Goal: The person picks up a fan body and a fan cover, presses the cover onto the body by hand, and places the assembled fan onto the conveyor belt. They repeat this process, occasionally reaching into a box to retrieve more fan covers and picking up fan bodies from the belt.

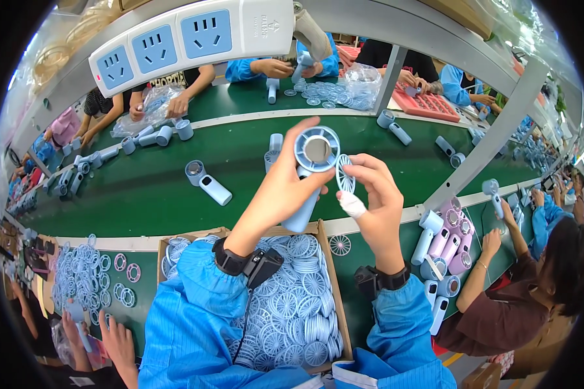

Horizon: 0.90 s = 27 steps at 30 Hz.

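Note:
My left hand (285, 185) grips a light blue handheld fan body (313, 170) by its handle, with the round open head turned up toward me. My right hand (373, 194) pinches a round blue spoked grille (344, 174) at the right edge of the fan head; one finger wears a white wrap. Both wrists carry black bands over blue sleeves. Below my arms a cardboard box (334, 272) is filled with several more blue grilles.
A green conveyor belt (149, 194) carries fan bodies such as one (207, 181) at the left. A white power strip (188, 35) hangs overhead. Other people work across the belt and at both sides; pink and blue fans (448, 243) lie at right, rings (84, 272) at left.

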### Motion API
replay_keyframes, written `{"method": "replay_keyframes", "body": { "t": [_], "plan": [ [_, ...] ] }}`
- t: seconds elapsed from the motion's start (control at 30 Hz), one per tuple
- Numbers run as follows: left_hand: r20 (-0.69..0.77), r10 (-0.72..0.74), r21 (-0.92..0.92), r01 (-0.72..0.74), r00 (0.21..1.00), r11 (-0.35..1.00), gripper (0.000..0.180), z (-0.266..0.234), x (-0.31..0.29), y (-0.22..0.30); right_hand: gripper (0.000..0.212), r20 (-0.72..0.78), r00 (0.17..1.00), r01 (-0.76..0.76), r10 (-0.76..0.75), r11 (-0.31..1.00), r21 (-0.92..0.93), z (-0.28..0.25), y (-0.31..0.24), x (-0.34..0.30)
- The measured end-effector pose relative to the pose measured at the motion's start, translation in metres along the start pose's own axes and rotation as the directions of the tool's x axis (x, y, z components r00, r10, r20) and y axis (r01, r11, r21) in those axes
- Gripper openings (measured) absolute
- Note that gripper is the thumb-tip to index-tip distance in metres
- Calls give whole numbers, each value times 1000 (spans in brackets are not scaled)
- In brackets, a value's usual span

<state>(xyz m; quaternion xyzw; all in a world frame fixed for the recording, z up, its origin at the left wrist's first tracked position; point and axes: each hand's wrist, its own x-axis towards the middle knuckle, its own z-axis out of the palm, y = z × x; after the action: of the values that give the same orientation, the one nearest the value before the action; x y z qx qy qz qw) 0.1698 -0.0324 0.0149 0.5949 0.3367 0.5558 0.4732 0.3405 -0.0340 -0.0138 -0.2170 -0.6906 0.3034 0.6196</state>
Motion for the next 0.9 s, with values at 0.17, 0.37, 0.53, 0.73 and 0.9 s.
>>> {"method": "replay_keyframes", "body": {
  "t": [0.17,0.37,0.53,0.73,0.9],
  "plan": [
    [80,58,212,-74,995,974,70,5,-4,2,41,53,964,243,-260,787,-568,7,-19,0],
    [75,50,244,-67,996,967,69,10,-7,3,44,138,926,330,-353,573,-750,7,-21,-1],
    [173,45,358,-106,984,928,69,11,-9,9,44,153,916,351,-372,555,-754,1,-27,3],
    [137,28,346,-75,990,935,69,13,-9,5,43,160,910,353,-382,515,-781,2,-25,3],
    [98,133,355,-160,986,921,70,9,-5,-4,41,93,934,298,-345,609,-735,3,-22,5]
  ]
}}
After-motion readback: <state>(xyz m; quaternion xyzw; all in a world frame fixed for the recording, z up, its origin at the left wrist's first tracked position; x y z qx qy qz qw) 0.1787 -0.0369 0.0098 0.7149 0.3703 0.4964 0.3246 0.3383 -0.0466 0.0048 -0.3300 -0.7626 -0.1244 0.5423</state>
